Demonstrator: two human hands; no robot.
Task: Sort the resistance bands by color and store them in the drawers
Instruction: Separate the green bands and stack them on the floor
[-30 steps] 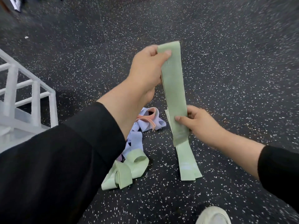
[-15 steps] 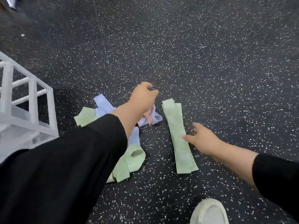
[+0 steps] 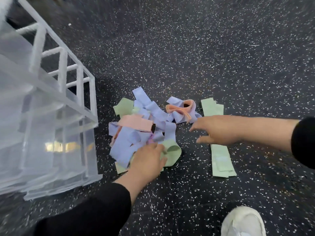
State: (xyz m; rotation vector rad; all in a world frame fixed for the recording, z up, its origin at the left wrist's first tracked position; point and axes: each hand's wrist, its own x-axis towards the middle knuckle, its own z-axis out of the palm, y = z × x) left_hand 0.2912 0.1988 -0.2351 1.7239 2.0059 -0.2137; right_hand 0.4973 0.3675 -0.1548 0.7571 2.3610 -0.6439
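Both hands (image 3: 148, 159) (image 3: 218, 131) over bands (image 3: 141, 130); drawers (image 3: 42, 126) left.

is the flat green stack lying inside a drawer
No, the flat green stack lies on the speckled floor, right of the mixed pile, away from the drawer unit.

Floor: black rubber flooring (image 3: 213, 48) with white speckles, whole field of view. White shoe (image 3: 243, 222) at near right, toe pointing far. Small white scrap (image 3: 69, 24) far left.

Drawer unit (image 3: 42, 116) blurred, cut off left — shoe (image 3: 243, 222) cropped below.
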